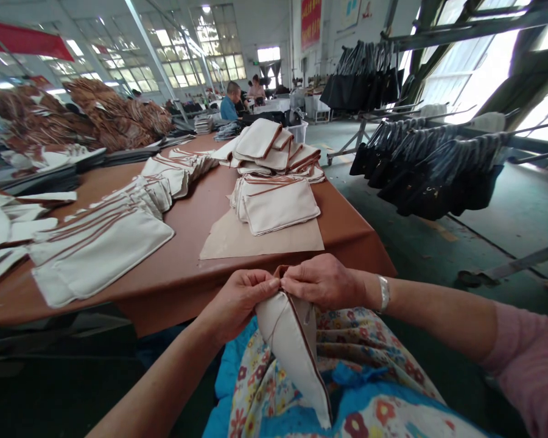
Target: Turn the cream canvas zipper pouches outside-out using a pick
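Both hands meet at the top of a white fabric piece with brown edging, which hangs down over a flowered apron. My left hand pinches its upper edge from the left, thumb and forefinger pressed together. My right hand grips the same edge from the right, its fingertips touching those of my left hand. A bit of brown trim stands up between the fingertips. Beyond the hands, a stack of white pieces lies on tan paper on the brown-covered table.
More white pieces fan out on the table's left. Brown bundles are heaped at the far left. Black bags hang from a rack on the right. A person in blue sits in the background.
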Demonstrator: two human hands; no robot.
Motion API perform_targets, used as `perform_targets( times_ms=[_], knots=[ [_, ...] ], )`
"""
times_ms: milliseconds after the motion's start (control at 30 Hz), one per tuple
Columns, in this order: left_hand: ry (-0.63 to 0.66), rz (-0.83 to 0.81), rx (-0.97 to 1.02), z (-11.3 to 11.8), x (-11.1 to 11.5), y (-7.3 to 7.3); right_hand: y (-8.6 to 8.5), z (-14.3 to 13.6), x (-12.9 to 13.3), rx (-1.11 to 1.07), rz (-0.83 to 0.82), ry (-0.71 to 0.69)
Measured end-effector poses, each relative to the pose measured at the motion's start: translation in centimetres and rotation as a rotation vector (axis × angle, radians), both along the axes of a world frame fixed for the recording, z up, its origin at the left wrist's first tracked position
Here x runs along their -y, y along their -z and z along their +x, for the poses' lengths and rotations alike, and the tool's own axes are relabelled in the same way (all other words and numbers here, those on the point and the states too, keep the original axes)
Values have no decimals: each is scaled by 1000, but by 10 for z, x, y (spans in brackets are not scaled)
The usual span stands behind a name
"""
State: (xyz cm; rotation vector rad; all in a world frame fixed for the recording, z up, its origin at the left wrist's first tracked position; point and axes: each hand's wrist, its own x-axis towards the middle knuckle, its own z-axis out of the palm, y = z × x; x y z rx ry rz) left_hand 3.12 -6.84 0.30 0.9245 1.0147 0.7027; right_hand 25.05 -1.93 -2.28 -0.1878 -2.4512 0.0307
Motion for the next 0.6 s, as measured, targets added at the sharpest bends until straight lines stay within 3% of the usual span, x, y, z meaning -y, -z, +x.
perform_targets(
  times_ms=[67, 100, 200, 300, 467, 600],
  knots=[
    [33, 111, -116, -4, 1, -3, -4, 2, 5, -43, -123, -35],
    [58, 183, -186, -6, 1, -6, -7, 3, 7, -100, -266, -41],
    [148, 392, -389, -9, 2, -18, -21, 5, 8, -235, -864, 10],
    [192, 543, -543, -10, 2, -31, -37, 4, 0, -84, -1282, -25],
    [212, 739, -680, -6, 4, -44, -50, -4, -14, 10, -1382, -187],
    [171, 793, -657, -5, 7, -40, -46, -10, -11, -42, -1322, -219]
  ],
)
